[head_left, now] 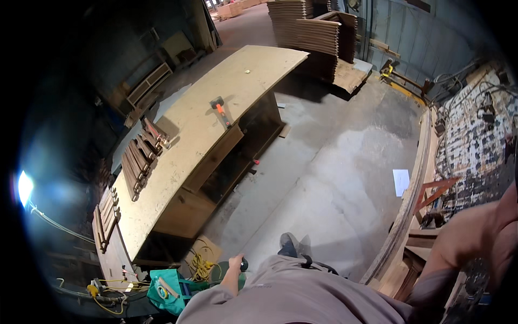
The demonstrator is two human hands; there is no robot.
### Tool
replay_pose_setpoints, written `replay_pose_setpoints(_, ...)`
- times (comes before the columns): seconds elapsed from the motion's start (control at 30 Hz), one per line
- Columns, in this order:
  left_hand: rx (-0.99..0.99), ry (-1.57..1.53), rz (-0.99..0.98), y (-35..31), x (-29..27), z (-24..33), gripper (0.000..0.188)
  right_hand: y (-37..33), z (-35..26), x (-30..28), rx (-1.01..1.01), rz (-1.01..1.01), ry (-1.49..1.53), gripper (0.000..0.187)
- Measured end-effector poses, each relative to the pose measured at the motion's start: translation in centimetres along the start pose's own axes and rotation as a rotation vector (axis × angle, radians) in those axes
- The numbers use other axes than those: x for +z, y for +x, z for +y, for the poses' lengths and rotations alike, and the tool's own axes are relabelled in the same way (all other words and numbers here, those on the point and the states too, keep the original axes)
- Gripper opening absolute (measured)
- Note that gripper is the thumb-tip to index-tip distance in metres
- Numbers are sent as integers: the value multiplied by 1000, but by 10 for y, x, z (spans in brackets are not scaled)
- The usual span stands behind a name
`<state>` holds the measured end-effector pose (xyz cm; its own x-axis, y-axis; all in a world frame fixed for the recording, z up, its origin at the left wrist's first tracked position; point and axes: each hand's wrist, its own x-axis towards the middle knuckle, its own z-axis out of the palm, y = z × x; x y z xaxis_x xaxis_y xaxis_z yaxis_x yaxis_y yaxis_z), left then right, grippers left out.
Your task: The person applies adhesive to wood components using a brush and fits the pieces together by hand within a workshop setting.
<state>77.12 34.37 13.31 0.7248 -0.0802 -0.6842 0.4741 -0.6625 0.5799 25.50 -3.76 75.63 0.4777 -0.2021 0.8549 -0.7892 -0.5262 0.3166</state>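
At the lower middle, my left hand (236,263) is closed beside my body. A dark rounded thing (244,264) shows at its fingers, too small to name. Close by that hand are a teal cloth bag (166,291) and a coiled yellow cord (202,267). My right arm (464,235) is bent and raised at the right rim, and its hand is out of sight past the picture's edge. Ahead on the left stands a long wooden workbench (189,148). A mallet with an orange and black handle (220,109) lies on it, apart from both hands.
Bundled brown wooden strips (137,162) lie along the bench's left side. Stacked brown panels (307,38) stand on the far floor. A cluttered bench (475,129) lines the right, with a white sheet (401,182) beside it. A bright lamp (25,188) glows at far left.
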Motion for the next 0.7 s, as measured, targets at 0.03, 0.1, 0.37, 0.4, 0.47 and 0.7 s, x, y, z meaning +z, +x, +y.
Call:
replay_pose_setpoints(0.03,-2,-31,-43,2,6,7,36,14,2,18,25,-20,-25,50)
replay_pose_setpoints(0.1,138,-100,-82,10,7,7,31,34,2,50,75,-48,-55,50)
replay_pose_setpoints(0.37,-70,-63,79,15,-9,0,27,83,13,175,253,-173,-93,47)
replay_pose_setpoints(0.4,-183,27,163,10,-20,-5,23,80,15,197,265,-195,-84,47)
replay_pose_setpoints(0.47,-184,29,95,-2,-7,33,20,97,26,194,270,-165,-138,47)
replay_pose_setpoints(0.7,-110,-23,129,15,9,130,20,104,13,272,415,-174,-31,45)
